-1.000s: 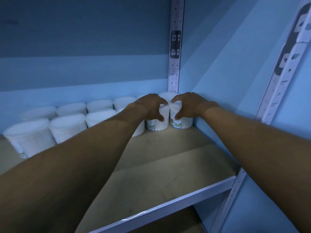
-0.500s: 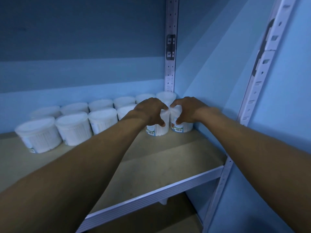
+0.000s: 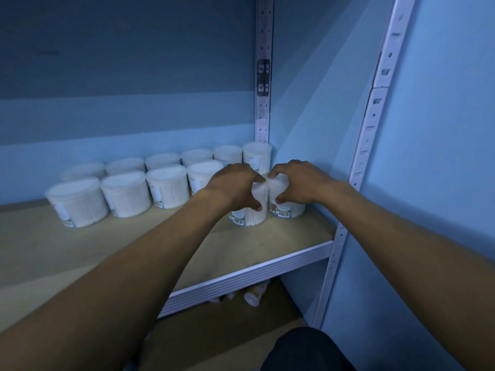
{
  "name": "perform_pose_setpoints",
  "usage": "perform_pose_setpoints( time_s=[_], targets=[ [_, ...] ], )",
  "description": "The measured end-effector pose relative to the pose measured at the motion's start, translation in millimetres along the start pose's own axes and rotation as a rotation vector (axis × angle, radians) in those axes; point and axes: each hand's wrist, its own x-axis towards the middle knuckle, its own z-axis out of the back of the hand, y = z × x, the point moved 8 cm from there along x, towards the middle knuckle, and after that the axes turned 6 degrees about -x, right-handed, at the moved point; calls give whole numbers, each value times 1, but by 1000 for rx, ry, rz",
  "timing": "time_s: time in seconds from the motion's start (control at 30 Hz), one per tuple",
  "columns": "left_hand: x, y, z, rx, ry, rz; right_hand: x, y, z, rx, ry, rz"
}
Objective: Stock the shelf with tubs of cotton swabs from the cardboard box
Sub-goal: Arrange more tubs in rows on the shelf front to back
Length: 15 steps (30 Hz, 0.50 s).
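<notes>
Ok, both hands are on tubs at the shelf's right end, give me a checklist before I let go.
1. Left hand grips left tub: ok.
2. Right hand grips right tub: ok.
3. Both tubs upright: ok.
4. Bases flat on the shelf: cannot tell, hands hide much.
5. In line with the front row: not ok, they sit nearer the edge.
6. Cardboard box within reach: cannot tell, out of view.

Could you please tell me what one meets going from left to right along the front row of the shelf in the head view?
Three free-standing tubs → left hand on its tub → right hand on its tub → front upright.
</notes>
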Motion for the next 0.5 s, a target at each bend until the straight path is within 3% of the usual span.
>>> perform_pose_setpoints(
  time_s=[0.5],
  targets=[
    [-41,-24,6,34,-30,9,-48,14,16,76,26,88]
  ],
)
